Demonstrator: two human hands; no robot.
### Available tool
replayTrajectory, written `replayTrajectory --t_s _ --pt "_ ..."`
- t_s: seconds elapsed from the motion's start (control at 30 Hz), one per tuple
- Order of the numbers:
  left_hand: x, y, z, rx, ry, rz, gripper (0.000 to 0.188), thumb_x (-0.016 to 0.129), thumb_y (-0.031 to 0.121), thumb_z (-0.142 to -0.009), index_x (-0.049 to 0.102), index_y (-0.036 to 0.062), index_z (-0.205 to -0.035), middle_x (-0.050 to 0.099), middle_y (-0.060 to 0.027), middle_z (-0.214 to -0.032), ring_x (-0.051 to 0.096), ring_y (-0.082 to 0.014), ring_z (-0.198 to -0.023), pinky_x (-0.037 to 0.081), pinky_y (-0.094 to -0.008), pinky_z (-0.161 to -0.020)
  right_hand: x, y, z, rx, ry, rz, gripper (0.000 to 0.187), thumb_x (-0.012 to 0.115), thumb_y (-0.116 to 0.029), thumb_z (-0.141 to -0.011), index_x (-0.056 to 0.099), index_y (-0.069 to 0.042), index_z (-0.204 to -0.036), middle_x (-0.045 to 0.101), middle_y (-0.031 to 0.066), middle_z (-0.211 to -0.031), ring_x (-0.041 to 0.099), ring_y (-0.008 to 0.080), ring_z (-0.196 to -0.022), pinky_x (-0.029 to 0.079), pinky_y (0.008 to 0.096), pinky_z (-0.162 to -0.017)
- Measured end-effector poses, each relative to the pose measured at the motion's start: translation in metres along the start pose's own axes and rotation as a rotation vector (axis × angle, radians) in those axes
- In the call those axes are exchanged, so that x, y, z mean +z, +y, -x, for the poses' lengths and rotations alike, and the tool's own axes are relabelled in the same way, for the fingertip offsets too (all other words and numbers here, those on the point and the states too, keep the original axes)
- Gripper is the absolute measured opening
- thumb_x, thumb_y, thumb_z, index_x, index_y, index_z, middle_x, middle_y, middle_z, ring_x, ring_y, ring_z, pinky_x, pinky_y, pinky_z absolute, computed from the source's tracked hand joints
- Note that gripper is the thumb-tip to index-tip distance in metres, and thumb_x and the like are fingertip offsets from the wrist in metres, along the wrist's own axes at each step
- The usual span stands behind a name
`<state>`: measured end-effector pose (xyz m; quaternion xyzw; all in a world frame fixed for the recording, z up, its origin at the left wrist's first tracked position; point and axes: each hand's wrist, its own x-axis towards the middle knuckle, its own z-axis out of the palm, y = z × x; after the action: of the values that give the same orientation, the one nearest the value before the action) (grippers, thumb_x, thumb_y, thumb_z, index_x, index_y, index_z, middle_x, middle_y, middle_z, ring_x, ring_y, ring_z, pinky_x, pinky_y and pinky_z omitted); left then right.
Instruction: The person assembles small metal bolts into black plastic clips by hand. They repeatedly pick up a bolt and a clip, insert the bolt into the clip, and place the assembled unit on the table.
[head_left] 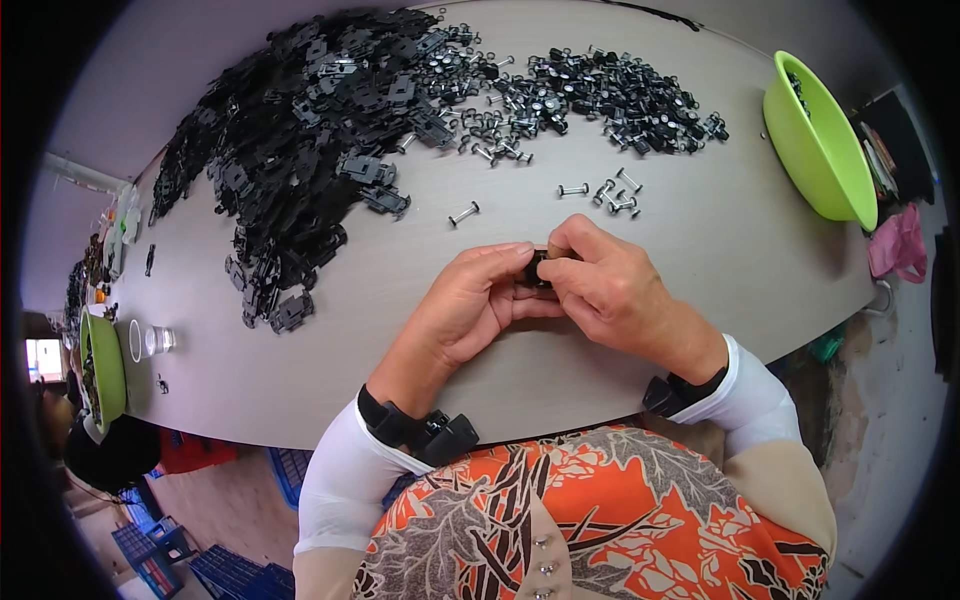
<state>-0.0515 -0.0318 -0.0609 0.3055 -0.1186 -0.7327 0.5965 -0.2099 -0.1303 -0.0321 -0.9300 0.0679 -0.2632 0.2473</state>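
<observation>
My left hand (482, 300) is closed around a small black plastic part (540, 268), probably a toy car chassis, held just above the table. The fingers of my right hand (610, 285) are bent and press at the same part from the right; what lies between them is hidden. Past my hands, a wheel axle (464, 214) lies alone, and another axle (573, 190) rests near a few more. A large heap of dark chassis plates (300, 130) spreads over the far left of the table.
A pile of wheel axles (620, 100) lies at the far middle. One green basin (820, 150) stands at the right edge, another green basin (108, 365) at the left. Beside the left basin a clear plastic cup (155, 340) lies on its side. Blue crates (230, 572) sit below.
</observation>
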Motion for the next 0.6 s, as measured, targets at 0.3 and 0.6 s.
replayTrajectory --t_s 0.3,0.6 --pt "-0.0054 -0.0037 0.0009 -0.006 0.011 0.008 0.018 0.055 0.016 -0.094 0.058 -0.0019 -0.091 0.064 -0.0141 -0.094 0.067 -0.025 -0.085 0.058 -0.0359 -0.08 -0.0023 0.0024 -0.0004 0.073 0.012 -0.116 0.018 0.058 0.009 -0.069 0.06 0.001 -0.084 0.052 0.0113 -0.086 0.057 0.0269 -0.065 0.047 0.0352 -0.056" --pt "0.0028 -0.0056 0.0031 0.004 0.067 -0.157 0.018 0.057 0.016 -0.093 0.054 0.0023 -0.082 0.062 -0.0094 -0.087 0.066 -0.0211 -0.082 0.058 -0.035 -0.077 -0.0068 -0.0024 -0.0001 0.072 -0.134 -0.061 0.01 0.058 0.007 -0.069 0.053 0.0 -0.074 0.046 0.0118 -0.083 0.054 0.0289 -0.065 0.045 0.0388 -0.053"
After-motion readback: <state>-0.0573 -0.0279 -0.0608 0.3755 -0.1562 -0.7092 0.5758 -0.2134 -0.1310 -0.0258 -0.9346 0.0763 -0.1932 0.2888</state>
